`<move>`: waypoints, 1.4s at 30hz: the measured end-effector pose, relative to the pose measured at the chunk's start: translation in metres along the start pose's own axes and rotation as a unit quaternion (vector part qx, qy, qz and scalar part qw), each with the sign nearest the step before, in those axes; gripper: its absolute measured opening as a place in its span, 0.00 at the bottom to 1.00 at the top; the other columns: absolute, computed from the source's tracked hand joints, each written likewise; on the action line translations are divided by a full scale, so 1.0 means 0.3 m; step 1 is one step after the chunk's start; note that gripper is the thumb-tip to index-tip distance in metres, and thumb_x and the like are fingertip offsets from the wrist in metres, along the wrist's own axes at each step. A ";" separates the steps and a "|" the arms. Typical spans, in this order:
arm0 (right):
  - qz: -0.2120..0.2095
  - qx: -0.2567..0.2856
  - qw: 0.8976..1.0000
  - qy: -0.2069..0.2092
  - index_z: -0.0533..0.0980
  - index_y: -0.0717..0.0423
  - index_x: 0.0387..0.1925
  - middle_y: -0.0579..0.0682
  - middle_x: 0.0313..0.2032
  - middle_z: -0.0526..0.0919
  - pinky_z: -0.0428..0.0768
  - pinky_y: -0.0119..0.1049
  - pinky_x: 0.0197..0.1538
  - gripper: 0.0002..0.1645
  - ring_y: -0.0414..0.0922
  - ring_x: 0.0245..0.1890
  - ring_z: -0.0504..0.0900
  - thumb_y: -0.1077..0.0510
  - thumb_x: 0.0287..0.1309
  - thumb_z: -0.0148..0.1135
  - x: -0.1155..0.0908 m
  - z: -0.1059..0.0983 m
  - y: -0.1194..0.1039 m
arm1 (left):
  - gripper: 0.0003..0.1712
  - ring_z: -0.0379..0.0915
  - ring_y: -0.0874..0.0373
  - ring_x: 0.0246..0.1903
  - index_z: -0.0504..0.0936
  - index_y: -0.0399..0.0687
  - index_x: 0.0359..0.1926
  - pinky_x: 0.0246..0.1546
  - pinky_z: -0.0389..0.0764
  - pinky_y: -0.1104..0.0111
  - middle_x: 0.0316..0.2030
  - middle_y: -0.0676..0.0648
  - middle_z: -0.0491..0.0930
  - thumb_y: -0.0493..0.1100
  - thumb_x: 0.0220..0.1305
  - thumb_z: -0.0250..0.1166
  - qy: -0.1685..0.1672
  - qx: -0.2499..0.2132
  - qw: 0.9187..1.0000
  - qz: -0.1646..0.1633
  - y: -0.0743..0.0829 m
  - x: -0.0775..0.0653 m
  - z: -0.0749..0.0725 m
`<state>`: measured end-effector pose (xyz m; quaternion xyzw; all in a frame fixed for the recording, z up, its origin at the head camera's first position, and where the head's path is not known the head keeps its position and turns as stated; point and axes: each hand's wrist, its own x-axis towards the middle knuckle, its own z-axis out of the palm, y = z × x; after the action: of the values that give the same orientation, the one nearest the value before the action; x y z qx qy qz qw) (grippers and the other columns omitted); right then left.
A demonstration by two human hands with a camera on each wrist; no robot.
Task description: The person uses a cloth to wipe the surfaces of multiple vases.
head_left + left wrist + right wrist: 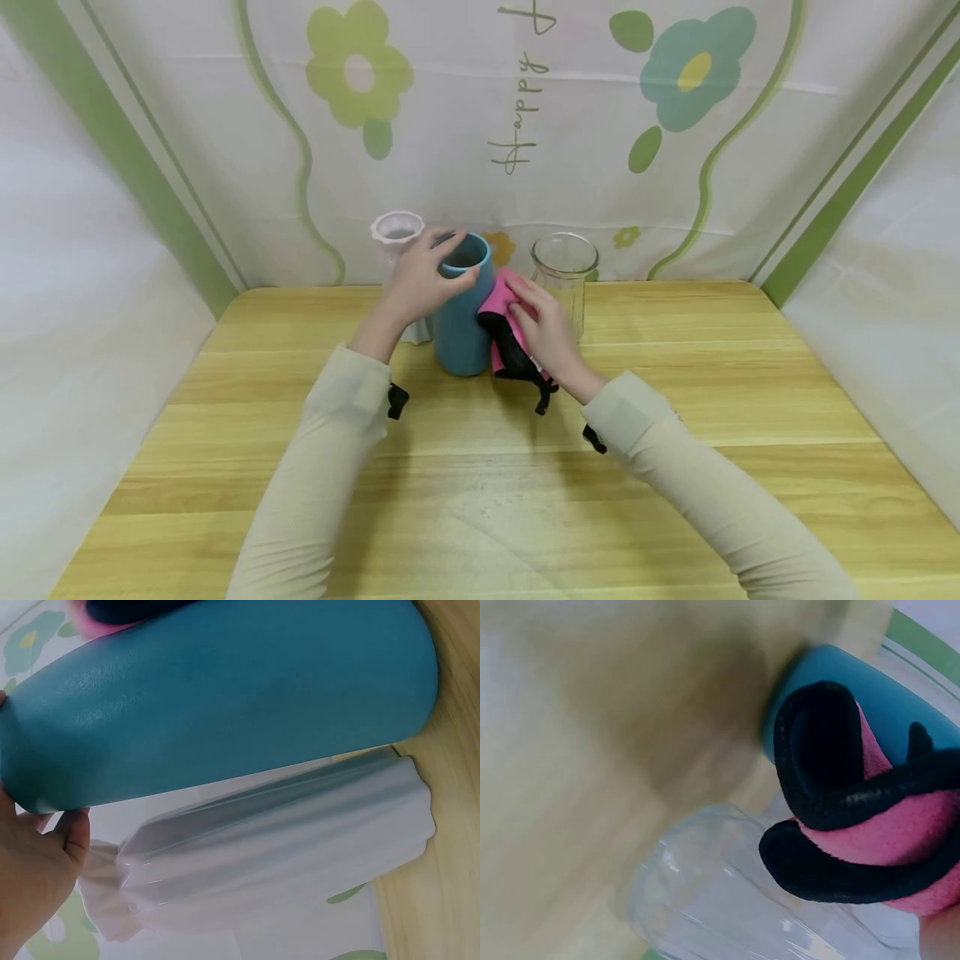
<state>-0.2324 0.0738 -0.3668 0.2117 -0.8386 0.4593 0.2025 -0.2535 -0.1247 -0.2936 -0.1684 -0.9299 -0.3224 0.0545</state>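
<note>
Tabletop [750, 375] beneath | left hand [420, 283] gripped blue vase [461, 333] by rim | right hand [549, 329] pinched pink-black cloth [885, 840] | white vase [277, 844] beside left hand risked toppling if bumped

You have 1 tall, smooth blue vase [461, 333] upright on the wood-grain table [480, 467], its round mouth facing up; your left hand [422, 282] grips it around the rim. Your right hand [547, 329] pinches 1 soft cloth [516, 352] in 2 colours, pink and black, bunched and folded over itself. It hangs with its lower end loose, just beside the vase's right side; you cannot tell whether they touch.
</note>
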 end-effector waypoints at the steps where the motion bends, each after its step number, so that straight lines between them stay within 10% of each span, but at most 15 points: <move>1: -0.002 0.008 1.000 0.007 0.73 0.64 0.59 0.64 0.60 0.74 0.72 0.47 0.64 0.23 0.57 0.63 0.72 0.68 0.62 0.56 0.008 -0.006 -0.008 | 0.40 0.54 0.44 0.70 0.60 0.57 0.72 0.67 0.63 0.48 0.72 0.45 0.56 0.60 0.60 0.58 -0.002 0.001 1.000 -0.001 0.000 0.001 0.000; 9: 0.006 0.000 0.999 0.037 0.72 0.61 0.61 0.63 0.63 0.72 0.69 0.47 0.66 0.23 0.58 0.65 0.69 0.65 0.64 0.55 0.043 -0.027 -0.045 | 0.40 0.52 0.45 0.71 0.60 0.61 0.72 0.67 0.61 0.47 0.73 0.48 0.54 0.61 0.59 0.57 -0.015 -0.001 1.000 -0.009 0.003 0.006 0.002; 13: 0.003 -0.017 1.000 0.007 0.69 0.59 0.64 0.61 0.64 0.71 0.79 0.45 0.56 0.26 0.56 0.51 0.80 0.64 0.64 0.54 0.036 -0.015 -0.031 | 0.40 0.51 0.45 0.72 0.59 0.61 0.72 0.68 0.60 0.47 0.73 0.49 0.53 0.61 0.59 0.56 -0.018 -0.005 1.000 -0.008 0.005 0.005 0.003; 22: 0.017 -0.015 0.999 -0.027 0.65 0.59 0.67 0.63 0.65 0.68 0.75 0.49 0.61 0.32 0.57 0.62 0.71 0.64 0.61 0.57 0.012 0.005 -0.007 | 0.39 0.49 0.45 0.72 0.59 0.61 0.72 0.68 0.57 0.45 0.73 0.49 0.53 0.61 0.60 0.54 -0.004 0.010 1.000 0.006 -0.002 0.003 0.017; 31: 0.045 -0.085 0.992 -0.087 0.70 0.59 0.63 0.62 0.58 0.77 0.80 0.47 0.47 0.30 0.54 0.42 0.79 0.64 0.58 0.60 -0.025 0.013 0.047 | 0.39 0.53 0.42 0.70 0.60 0.55 0.72 0.67 0.59 0.45 0.72 0.42 0.52 0.62 0.64 0.54 0.030 0.035 0.999 0.030 -0.008 -0.002 0.037; 37: 0.090 -0.101 0.978 -0.162 0.67 0.60 0.65 0.65 0.59 0.75 0.77 0.49 0.55 0.32 0.57 0.55 0.76 0.65 0.57 0.61 -0.054 0.014 0.072 | 0.38 0.57 0.45 0.67 0.63 0.53 0.71 0.66 0.62 0.49 0.69 0.41 0.57 0.62 0.64 0.55 0.053 0.049 0.997 0.038 -0.004 -0.002 0.044; 42: 0.066 -0.102 0.984 -0.133 0.72 0.60 0.62 0.63 0.54 0.80 0.78 0.42 0.42 0.31 0.51 0.39 0.77 0.67 0.53 0.60 -0.049 0.016 0.074 | 0.38 0.61 0.45 0.65 0.65 0.50 0.70 0.65 0.65 0.51 0.67 0.42 0.62 0.59 0.63 0.57 0.069 0.041 0.996 0.045 -0.006 -0.006 0.043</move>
<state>-0.2329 0.0830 -0.3921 0.1933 -0.9125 0.3516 0.0792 -0.2523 -0.1186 -0.3053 -0.1846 -0.9280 -0.2918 0.1401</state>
